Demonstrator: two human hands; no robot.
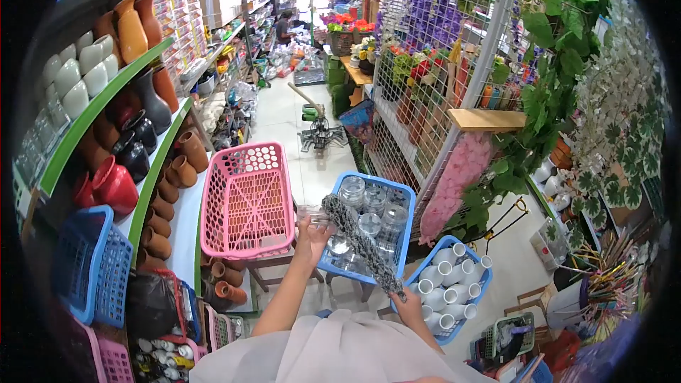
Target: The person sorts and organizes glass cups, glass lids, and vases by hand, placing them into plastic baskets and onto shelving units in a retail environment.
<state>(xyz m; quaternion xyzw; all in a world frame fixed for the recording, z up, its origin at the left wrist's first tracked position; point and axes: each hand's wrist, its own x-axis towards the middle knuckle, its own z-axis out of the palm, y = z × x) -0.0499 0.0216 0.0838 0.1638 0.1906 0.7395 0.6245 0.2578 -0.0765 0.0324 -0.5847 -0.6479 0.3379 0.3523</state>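
Note:
My left hand (313, 242) is closed around a clear glass jar (309, 214), raised between the pink basket and the blue basket. In my right hand (409, 308) is the lower end of a long, fluffy grey duster (360, 241). The duster slants up and left across the blue basket (411, 221), its far end close to the jar. Several clear glass jars (352, 190) stand in that basket, partly hidden by the duster. Left of my left hand, a pink plastic basket (208, 221) rests on a stool.
Shelves with clay vases (132, 32) line the left side. A second blue basket (484, 289) with several white vases (454, 280) sits at the lower right. Beyond it rises a wire rack (418, 92) with artificial flowers. A metal stand (319, 131) is on the aisle floor.

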